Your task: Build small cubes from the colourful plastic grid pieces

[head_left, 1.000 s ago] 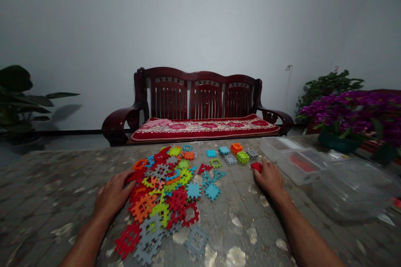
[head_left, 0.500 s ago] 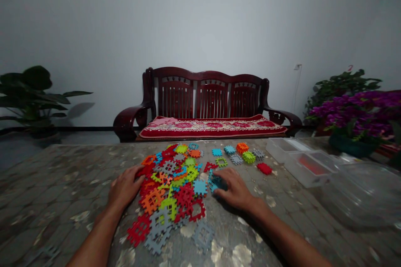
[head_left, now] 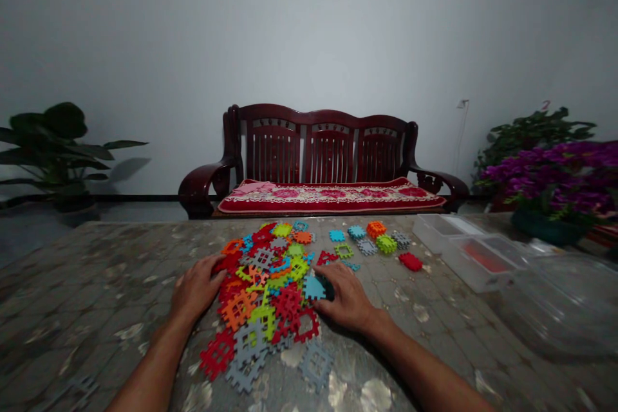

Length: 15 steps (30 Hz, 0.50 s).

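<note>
A heap of flat interlocking foam pieces [head_left: 263, 296] in red, orange, green, blue and grey lies on the patterned table [head_left: 96, 290]. My left hand [head_left: 196, 290] rests flat on the heap's left edge, fingers on red pieces. My right hand [head_left: 345, 299] lies at the heap's right side with its fingers curled over blue pieces [head_left: 313, 286]. Beyond the heap stand small stacks: blue [head_left: 337, 235], orange [head_left: 375, 228], green [head_left: 385, 243], grey [head_left: 367, 246], and a red one [head_left: 411, 261] apart to the right.
Clear plastic boxes [head_left: 476, 257] and a clear lid [head_left: 564, 299] sit at the table's right. A purple flowering plant [head_left: 555, 180] stands behind them. A dark wooden bench [head_left: 323, 167] with a red cushion faces the table. A leafy plant [head_left: 53, 148] stands far left.
My right hand left the red stack at the right and came left to the blue pieces at the heap's edge, drawing them in. My left hand stayed on the heap.
</note>
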Motion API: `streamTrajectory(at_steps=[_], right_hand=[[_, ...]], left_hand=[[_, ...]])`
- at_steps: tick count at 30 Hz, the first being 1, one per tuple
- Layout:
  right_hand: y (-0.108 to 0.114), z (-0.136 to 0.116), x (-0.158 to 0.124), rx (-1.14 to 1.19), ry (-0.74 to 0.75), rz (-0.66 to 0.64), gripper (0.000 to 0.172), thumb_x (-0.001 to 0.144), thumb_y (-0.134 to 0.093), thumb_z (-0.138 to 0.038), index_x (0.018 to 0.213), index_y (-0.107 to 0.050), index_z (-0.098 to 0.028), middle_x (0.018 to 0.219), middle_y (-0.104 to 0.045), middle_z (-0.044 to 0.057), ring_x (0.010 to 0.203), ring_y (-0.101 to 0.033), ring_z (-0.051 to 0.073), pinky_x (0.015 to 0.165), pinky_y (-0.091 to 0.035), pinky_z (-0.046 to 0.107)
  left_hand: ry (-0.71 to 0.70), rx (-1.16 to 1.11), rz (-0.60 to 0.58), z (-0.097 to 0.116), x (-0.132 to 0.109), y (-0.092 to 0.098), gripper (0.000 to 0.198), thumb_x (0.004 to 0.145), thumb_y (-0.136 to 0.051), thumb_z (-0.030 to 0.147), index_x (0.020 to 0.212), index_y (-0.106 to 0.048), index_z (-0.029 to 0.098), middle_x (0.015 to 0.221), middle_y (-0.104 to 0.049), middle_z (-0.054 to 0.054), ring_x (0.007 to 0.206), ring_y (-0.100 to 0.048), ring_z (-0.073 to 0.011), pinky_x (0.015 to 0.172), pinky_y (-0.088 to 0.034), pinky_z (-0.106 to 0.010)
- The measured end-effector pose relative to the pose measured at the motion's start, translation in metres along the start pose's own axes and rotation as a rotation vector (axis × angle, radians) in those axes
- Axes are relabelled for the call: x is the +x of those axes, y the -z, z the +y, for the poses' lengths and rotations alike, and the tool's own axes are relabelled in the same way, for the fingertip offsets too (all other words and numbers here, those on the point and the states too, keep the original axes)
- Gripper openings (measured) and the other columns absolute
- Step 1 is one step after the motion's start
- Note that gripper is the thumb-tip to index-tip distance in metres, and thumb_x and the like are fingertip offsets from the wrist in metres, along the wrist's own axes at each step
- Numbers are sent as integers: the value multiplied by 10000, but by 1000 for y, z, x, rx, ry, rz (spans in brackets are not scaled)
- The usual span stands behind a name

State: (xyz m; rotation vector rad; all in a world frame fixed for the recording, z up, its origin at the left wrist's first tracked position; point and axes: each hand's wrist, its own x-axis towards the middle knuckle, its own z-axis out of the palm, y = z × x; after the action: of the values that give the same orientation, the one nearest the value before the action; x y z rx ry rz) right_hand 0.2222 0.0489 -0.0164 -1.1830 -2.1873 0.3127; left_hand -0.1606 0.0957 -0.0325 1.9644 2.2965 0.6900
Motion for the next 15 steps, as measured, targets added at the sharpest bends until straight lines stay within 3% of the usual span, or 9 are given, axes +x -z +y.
streamTrajectory(at_steps=[5, 10, 15], right_hand=[[16, 16, -2, 9, -111, 150, 648, 739, -708, -227, 1385, -659, -227, 1319, -720, 107, 1196, -639, 291, 1066, -485, 447], [37, 57, -6, -27, -314, 304, 636, 734, -695, -233, 1370, -671, -233, 1318, -724, 103, 1212, -656, 302, 1097, -492, 473], [57, 88, -12, -12, -400, 274, 679, 701, -625, -181, 1378, -667, -216, 1377, -705, 98, 1257, -649, 295, 1111, -491, 480]], left_hand=[[-7, -17, 5, -1, 1, -1, 444, 960, -483, 375, 1314, -707, 229, 1425, -689, -102, 1292, -643, -303, 1110, -494, -493], [-4, -11, 14, -1, 0, -1, 432, 953, -492, 363, 1302, -714, 241, 1425, -692, -91, 1303, -636, -299, 1098, -501, -479], [-10, -2, 6, -2, 0, -1, 449, 951, -491, 377, 1322, -707, 243, 1434, -684, -94, 1299, -638, -300, 1099, -500, -476]])
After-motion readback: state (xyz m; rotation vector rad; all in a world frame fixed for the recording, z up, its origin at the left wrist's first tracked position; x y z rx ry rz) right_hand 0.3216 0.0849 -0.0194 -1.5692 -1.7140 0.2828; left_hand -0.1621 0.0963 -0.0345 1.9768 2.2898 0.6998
